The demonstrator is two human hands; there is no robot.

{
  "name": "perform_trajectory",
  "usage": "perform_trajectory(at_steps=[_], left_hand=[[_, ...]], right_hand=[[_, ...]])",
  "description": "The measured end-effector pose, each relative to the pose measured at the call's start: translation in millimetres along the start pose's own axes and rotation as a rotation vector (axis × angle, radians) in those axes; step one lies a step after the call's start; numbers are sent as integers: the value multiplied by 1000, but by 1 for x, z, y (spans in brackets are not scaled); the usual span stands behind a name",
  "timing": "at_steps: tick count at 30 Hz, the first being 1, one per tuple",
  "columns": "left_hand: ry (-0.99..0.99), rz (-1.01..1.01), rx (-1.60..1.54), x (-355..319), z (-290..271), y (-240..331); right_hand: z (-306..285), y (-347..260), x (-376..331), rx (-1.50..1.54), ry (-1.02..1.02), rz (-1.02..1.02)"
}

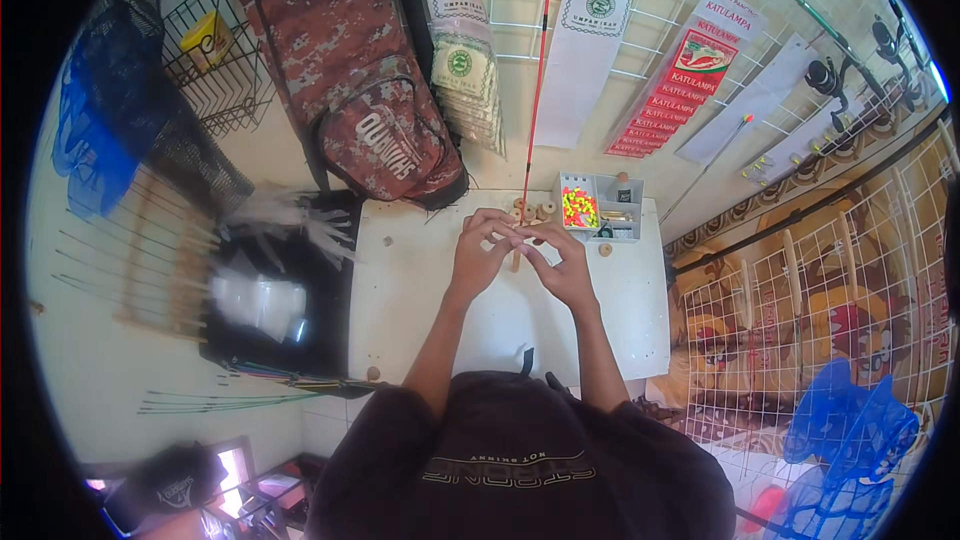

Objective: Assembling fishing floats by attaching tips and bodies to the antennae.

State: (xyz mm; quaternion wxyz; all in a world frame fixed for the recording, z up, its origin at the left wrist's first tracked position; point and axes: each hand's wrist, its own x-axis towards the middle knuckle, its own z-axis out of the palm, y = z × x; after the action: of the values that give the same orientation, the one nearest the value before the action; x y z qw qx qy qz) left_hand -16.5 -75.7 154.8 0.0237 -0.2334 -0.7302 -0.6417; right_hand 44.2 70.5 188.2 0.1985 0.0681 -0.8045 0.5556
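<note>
Over the white table, my left hand and my right hand meet, fingers bent and fingertips pinched together. Whatever is pinched there is too small to make out. A thin red fishing rod with dark bands runs down from the top edge to my fingers, where its lower part is partly hidden. Below the left fingertips a short light-brown, wood-like piece shows. Just beyond the hands lie several round tan pieces. To their right, a grey divided box holds small yellow, red and green pieces.
A camouflage bag hangs behind at the left. Packets and red sachets hang on the wall grid. Clear plastic bags lie on a black surface at the left. A wire rack stands at the right.
</note>
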Motion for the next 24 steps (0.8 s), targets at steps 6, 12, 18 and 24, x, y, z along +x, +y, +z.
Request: perform_trajectory(at_steps=[6, 12, 18, 24], left_hand=[[-20, -118, -228, -2, -1, -5], [25, -221, -490, -2, 3, 13], [-6, -234, -391, -5, 20, 16], [0, -78, -325, -7, 30, 1]], right_hand=[[-3, 13, -6, 155, 10, 105], [-5, 15, -10, 129, 49, 141], [-3, 13, -10, -3, 152, 42], [-16, 7, -6, 62, 46, 57]])
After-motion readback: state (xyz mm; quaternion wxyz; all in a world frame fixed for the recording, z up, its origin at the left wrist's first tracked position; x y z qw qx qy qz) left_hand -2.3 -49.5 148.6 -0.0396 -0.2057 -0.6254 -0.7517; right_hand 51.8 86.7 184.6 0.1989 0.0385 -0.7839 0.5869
